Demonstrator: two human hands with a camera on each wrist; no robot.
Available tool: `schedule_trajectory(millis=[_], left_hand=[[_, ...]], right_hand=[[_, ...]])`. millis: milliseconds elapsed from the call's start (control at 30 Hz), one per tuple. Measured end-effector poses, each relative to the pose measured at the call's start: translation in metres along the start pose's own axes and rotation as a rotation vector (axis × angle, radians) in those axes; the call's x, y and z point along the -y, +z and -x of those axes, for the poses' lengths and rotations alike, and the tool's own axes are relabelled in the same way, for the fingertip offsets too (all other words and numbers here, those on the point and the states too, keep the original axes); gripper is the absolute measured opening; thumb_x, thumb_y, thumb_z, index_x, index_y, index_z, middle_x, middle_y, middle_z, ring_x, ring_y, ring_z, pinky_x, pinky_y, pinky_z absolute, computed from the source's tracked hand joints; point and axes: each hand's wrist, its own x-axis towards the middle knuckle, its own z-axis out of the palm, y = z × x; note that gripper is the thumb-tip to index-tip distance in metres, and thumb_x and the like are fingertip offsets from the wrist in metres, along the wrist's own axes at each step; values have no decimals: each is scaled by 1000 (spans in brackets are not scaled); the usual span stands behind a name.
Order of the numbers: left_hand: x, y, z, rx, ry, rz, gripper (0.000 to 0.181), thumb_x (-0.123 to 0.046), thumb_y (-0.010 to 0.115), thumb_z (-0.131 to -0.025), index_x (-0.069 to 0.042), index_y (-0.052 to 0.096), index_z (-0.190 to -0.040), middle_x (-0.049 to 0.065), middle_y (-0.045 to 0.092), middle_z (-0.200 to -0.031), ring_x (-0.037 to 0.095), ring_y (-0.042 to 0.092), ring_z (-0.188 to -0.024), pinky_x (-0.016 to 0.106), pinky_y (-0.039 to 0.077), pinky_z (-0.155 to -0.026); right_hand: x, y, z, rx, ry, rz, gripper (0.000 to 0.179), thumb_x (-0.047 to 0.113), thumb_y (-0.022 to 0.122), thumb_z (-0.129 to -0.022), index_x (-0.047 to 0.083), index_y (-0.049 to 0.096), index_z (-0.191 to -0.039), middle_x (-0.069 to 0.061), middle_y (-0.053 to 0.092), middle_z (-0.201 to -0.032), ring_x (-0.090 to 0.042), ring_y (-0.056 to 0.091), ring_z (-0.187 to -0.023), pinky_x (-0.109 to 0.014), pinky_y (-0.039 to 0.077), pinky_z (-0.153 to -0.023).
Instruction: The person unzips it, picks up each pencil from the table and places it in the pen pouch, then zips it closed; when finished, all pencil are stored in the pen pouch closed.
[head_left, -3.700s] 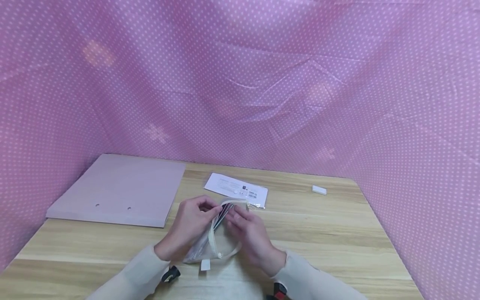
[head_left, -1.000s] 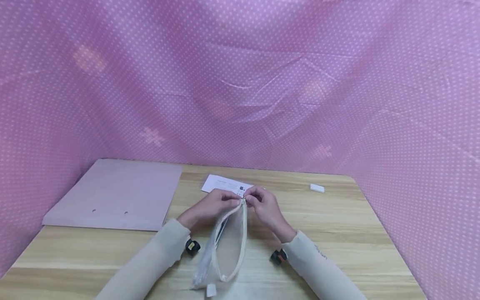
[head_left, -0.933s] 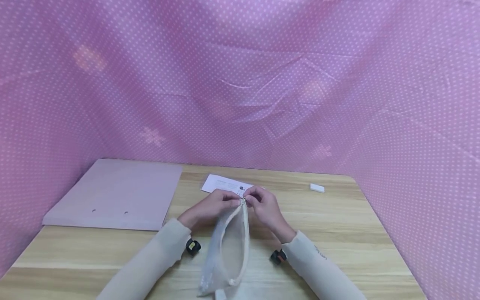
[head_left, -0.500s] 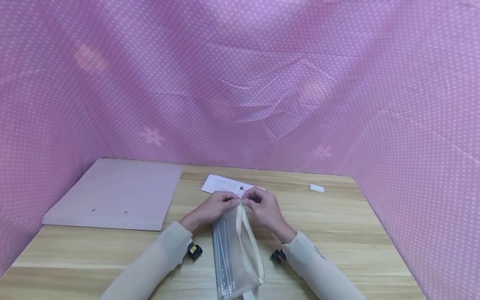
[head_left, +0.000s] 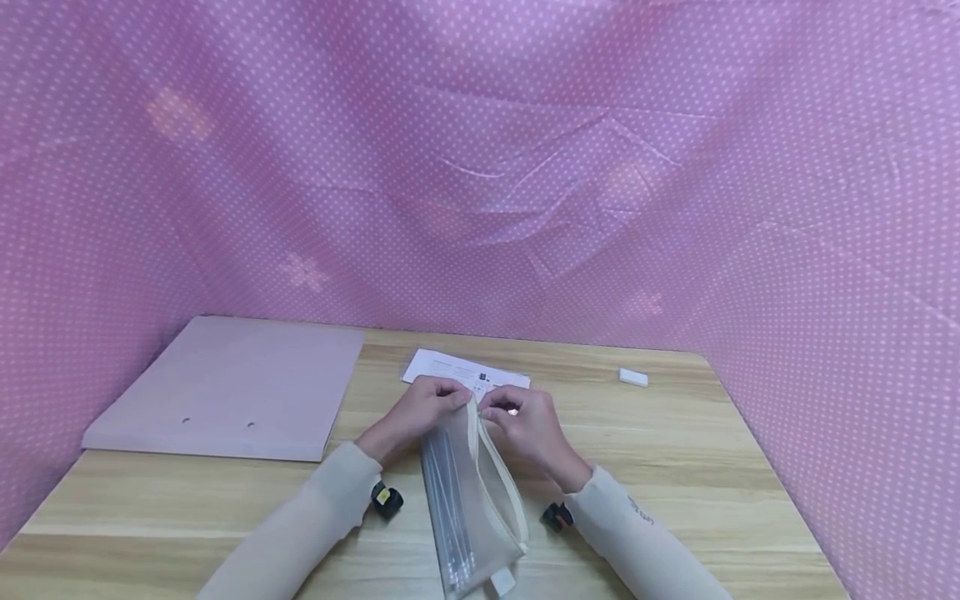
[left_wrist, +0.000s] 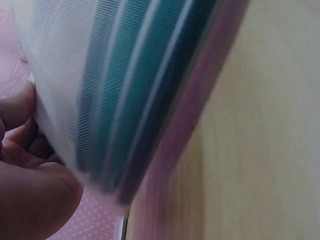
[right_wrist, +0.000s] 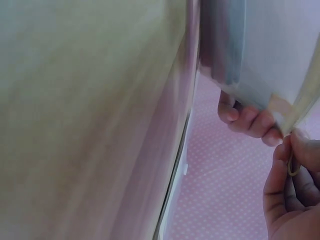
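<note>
A translucent mesh zipper pouch (head_left: 487, 508) with cream trim hangs from both hands above the table's near side, its mouth gaping along the right. Several long green and dark sticks (left_wrist: 135, 85), pencil-like, lie inside it along the left edge. My left hand (head_left: 420, 412) pinches the pouch's upper corner between thumb and fingers. Just right of it, my right hand (head_left: 531, 425) pinches the zipper's end, where a small cord loop (right_wrist: 291, 167) shows between the fingers in the right wrist view. A white tag (head_left: 502, 581) sticks out at the pouch's lower end.
Behind the hands lies a white printed packet (head_left: 450, 367). A large pinkish board (head_left: 240, 383) with two small holes covers the back left of the wooden table (head_left: 675, 483). At the back right is a small white block (head_left: 633, 377). A pink dotted curtain (head_left: 480, 208) surrounds the table.
Earlier both hands were at the pouch's open mouth; they then came together at its upper end. The lower end swung right. Lately the right hand has shifted slightly toward me along the zipper.
</note>
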Motion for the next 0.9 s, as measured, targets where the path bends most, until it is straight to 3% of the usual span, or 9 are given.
schedule_trajectory(millis=[267,500,667,900], left_hand=[[2,-6,-2,-48,-71,21,28,-22,62,-100,0,73,-112,16,75,-114,13,64,-94,24,49,-84],[6,-14,-5,-114,-148,46,26,-25,62,-101,-5,73,-112,11,73,-105,15,60,-84,27,48,-77],[8,-22,-7,-149,-154,36,29,-27,61,-101,-4,72,-116,12,72,-110,17,60,-91,27,48,-80],[10,-35,-8,-213,-230,18,34,-34,58,-103,-8,69,-122,12,69,-122,20,59,-103,25,46,-85]], right_hand=[[5,-6,14,72,-73,52,10,6,77,-86,16,78,-86,0,78,-84,-3,70,-80,-21,58,-73],[11,-13,30,151,-100,5,15,1,75,-86,16,77,-86,1,78,-85,-5,71,-81,-24,60,-76],[15,-17,42,196,-61,-11,17,1,75,-85,18,77,-87,3,78,-88,-5,72,-84,-25,60,-81],[25,-26,58,234,-57,-27,13,2,76,-84,15,77,-87,0,79,-89,-5,73,-85,-25,61,-81]])
